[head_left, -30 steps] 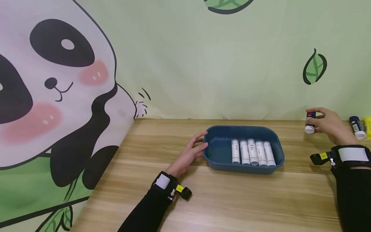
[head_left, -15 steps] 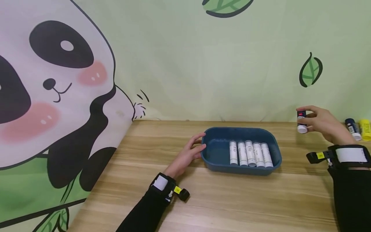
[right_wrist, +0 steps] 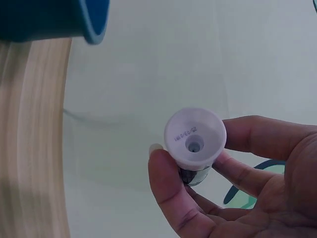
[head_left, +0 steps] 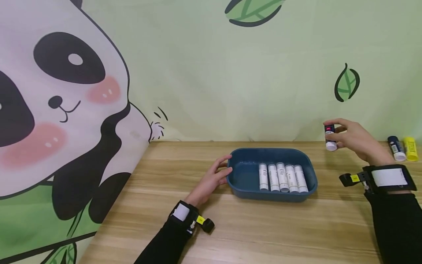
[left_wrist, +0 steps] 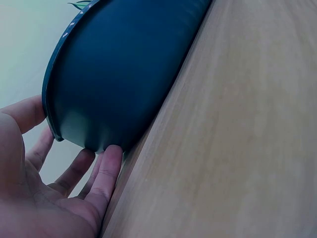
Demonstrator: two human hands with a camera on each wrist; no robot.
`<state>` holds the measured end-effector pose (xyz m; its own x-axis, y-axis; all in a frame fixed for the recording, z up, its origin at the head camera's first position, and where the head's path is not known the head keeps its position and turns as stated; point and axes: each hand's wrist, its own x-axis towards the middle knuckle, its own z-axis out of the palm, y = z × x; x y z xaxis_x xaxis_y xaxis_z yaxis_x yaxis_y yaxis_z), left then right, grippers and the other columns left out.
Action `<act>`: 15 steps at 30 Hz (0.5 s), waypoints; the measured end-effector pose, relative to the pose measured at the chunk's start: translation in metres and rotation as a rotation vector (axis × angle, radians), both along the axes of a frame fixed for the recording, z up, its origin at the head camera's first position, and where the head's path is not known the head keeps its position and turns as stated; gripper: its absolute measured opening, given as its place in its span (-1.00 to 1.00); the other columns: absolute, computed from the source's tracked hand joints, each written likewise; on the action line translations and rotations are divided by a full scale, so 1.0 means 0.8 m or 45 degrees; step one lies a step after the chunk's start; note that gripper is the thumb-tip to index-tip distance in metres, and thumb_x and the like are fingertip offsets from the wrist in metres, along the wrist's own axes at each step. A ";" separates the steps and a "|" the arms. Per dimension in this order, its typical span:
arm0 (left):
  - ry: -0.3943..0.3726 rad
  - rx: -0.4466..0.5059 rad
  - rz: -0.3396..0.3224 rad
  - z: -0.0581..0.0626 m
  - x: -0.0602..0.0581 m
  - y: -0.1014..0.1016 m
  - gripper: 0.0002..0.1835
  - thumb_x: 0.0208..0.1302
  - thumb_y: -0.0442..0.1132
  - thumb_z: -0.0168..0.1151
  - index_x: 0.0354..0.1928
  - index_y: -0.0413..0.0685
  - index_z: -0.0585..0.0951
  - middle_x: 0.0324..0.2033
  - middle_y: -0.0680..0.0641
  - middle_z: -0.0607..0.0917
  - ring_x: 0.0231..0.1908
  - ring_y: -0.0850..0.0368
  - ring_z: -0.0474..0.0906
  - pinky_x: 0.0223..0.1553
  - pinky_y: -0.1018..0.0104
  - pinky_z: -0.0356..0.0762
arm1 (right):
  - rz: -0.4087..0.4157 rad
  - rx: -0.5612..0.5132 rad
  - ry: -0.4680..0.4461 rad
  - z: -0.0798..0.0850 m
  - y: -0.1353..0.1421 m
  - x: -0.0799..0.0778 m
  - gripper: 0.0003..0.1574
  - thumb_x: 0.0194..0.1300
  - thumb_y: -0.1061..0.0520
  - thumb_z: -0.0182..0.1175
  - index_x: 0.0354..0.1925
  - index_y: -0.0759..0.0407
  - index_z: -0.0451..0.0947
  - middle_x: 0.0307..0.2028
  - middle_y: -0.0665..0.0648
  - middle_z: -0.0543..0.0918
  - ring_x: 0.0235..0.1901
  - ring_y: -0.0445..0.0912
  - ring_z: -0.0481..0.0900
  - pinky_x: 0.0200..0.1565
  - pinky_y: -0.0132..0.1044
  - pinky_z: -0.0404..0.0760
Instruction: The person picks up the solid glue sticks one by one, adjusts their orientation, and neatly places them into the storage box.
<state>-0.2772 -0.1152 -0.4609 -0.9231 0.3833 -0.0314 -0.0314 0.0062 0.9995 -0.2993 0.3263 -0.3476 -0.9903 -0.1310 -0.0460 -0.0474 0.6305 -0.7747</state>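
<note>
My head camera looks forward and down across the bench [head_left: 263,227] toward the wall, taking in both my hands from a moderate distance. My left wrist camera sits low, very close against the blue tray [left_wrist: 124,74], upper left of its frame. My right wrist camera looks past my fingers, the tray's corner at its upper left; all three share the tray.

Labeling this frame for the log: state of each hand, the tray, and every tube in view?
left hand: fingers straight, touching the blue tray's left end
right hand: pinches the dark tube, raised above the table
dark tube: upright, white end down, off the table
blue tray: on the table, left part bare
five white tubes: lying side by side in the tray's right part
dark blue tube: lying on the table, far right
yellow tube: lying beside it
</note>
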 end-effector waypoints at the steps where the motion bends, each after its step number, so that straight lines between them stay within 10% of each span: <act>1: 0.001 0.002 0.001 0.000 0.000 0.000 -0.41 0.57 -0.12 0.16 0.56 0.15 0.32 0.42 -0.21 0.26 0.27 -0.09 0.43 0.18 0.19 0.54 | 0.005 -0.004 0.004 0.002 -0.002 0.001 -0.22 0.63 0.07 0.07 0.55 0.43 0.06 0.33 0.65 0.19 -0.07 0.07 0.54 -0.21 -0.44 0.64; 15: -0.003 -0.002 -0.004 0.000 -0.001 0.000 -0.41 0.58 -0.12 0.15 0.56 0.16 0.31 0.43 -0.20 0.25 0.27 -0.09 0.42 0.19 0.20 0.54 | 0.077 -0.035 0.015 0.026 -0.029 0.013 -0.24 0.62 0.12 0.08 0.58 0.35 0.07 0.34 0.61 0.18 0.07 0.27 0.45 -0.18 -0.44 0.60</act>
